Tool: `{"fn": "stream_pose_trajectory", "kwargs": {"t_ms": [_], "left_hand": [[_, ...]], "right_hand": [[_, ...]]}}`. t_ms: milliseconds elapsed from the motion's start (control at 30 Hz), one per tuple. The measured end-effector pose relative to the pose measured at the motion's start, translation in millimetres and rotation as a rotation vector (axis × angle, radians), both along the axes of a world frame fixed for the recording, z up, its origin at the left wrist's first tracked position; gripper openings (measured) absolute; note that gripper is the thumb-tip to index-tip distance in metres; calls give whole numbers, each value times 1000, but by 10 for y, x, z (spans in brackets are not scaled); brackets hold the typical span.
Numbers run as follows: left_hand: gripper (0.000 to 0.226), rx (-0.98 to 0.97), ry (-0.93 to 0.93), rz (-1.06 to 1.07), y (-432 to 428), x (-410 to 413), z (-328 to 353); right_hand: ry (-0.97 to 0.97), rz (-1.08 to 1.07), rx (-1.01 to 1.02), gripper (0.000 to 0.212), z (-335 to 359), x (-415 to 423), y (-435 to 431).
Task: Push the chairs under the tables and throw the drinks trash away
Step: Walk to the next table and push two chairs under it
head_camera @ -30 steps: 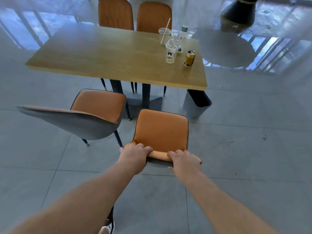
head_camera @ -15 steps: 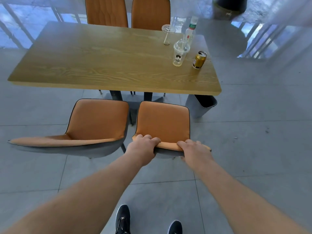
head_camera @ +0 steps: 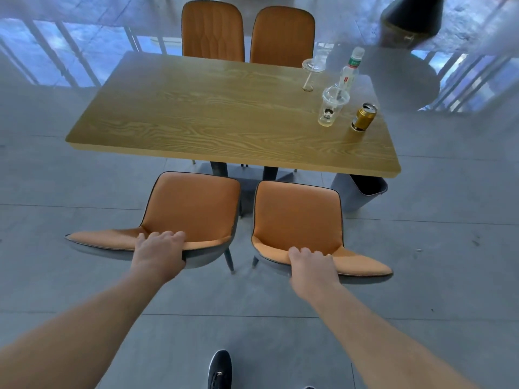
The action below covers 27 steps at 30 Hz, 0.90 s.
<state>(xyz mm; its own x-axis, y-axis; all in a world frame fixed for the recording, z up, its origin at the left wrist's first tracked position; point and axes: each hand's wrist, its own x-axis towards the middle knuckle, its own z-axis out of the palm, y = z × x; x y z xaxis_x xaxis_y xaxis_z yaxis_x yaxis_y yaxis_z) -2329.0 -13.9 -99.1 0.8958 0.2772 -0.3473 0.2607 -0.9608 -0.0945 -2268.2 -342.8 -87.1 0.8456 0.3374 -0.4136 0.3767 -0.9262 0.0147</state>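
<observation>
Two orange chairs stand side by side at the near edge of the wooden table (head_camera: 213, 113). My left hand (head_camera: 158, 252) grips the top of the left chair's (head_camera: 191, 206) backrest. My right hand (head_camera: 310, 263) grips the top of the right chair's (head_camera: 297, 217) backrest. On the table's right end stand a clear lidded cup (head_camera: 331, 106), a gold can (head_camera: 363, 117), a clear plastic bottle (head_camera: 349, 70) and a second clear cup (head_camera: 310, 74) with a straw.
A grey waste bin (head_camera: 361, 192) sits on the floor under the table's right corner. Two more orange chairs (head_camera: 247, 33) are tucked in at the far side. A dark round table (head_camera: 393, 77) stands at the right rear. My shoe (head_camera: 220, 370) is below.
My left hand left the right chair's backrest and took hold of the left chair's backrest. The left chair has turned to face the table squarely. The view has come closer to the table.
</observation>
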Motion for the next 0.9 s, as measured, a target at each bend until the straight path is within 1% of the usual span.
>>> {"fn": "stream_pose_trajectory", "kwargs": {"t_ms": [67, 167, 233, 333, 433, 533, 600, 667, 800, 900], "left_hand": [[19, 4, -1, -66, 203, -19, -33], [14, -48, -35, -177, 308, -4, -91], [8, -67, -83, -225, 322, 7, -111], [6, -114, -143, -296, 299, -21, -121], [13, -171, -191, -359, 239, -61, -124], [24, -193, -198, -412, 241, -85, -119], [29, -204, -202, -438, 273, -70, -126], [29, -205, -217, -456, 271, -39, -138], [22, -189, -249, -453, 242, 27, -159], [20, -179, -222, -416, 210, -11, -170]], "right_hand": [[-78, 14, 59, 19, -74, 2, 32], [-121, 71, 79, 24, -151, 24, 28], [-125, 104, 102, 19, -177, 34, 56], [-82, 144, 180, 7, -187, 10, 249], [-43, 199, 237, 4, -204, -76, 496], [-37, 290, 247, 11, -230, -102, 518], [-58, 328, 242, 17, -236, -17, 424], [-64, 344, 222, 14, -232, 79, 345], [-85, 349, 216, 10, -239, 169, 289], [-85, 339, 209, 11, -231, 142, 288]]}}
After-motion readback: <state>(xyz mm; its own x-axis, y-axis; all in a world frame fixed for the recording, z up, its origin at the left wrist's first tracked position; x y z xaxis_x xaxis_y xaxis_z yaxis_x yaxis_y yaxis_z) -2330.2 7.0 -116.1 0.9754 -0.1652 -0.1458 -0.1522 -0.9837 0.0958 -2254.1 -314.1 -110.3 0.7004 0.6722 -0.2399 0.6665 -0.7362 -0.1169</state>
